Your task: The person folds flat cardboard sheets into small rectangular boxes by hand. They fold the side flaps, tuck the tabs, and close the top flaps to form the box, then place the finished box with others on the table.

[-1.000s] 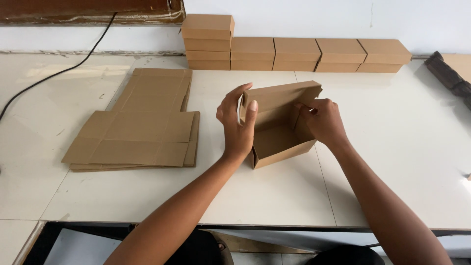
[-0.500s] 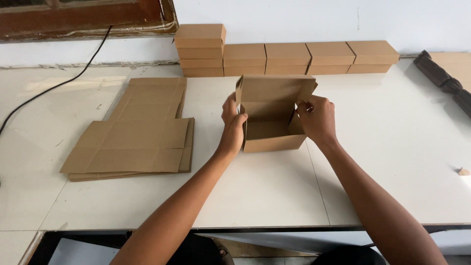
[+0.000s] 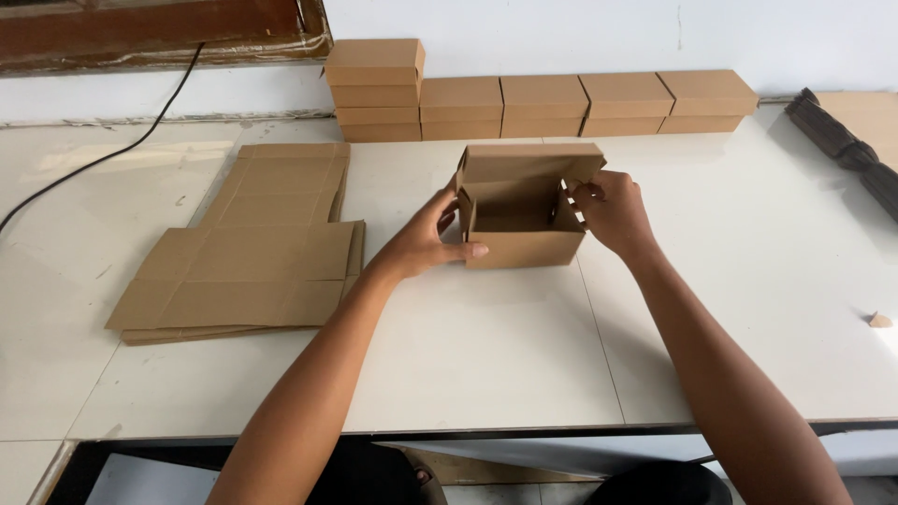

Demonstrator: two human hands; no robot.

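White worktop (image 3: 486, 355) carries everything. On its left, a stack of flat cardboard blanks (image 3: 243, 252); along the back wall, a row of finished boxes (image 3: 543, 98), the leftmost pile taller. A black cable (image 3: 112, 154) runs across the far left corner.

Mid-worktop, nearer the back, sits the half-folded box (image 3: 519, 210), resting on its base, mouth up, lid flap standing at the back and leaning away from me. Its long axis runs left-right across my view; front wall faces me square.

My left hand (image 3: 426, 243) braces the box's left end: thumb laid along the lower front wall, fingers curled vs the side, so clamped on the box. My right hand (image 3: 613, 215) is at the right end, fingers pinched on the side flap near the top corner, pressing it inward.

To do this fold well, imo: keep the left hand firm so the box doesn't slide or skew, tuck the right flap straight down along its crease, not at an angle, & keep the walls upright so the corners meet clean. Push w/ fingertips, not the palm, or the wall bows.
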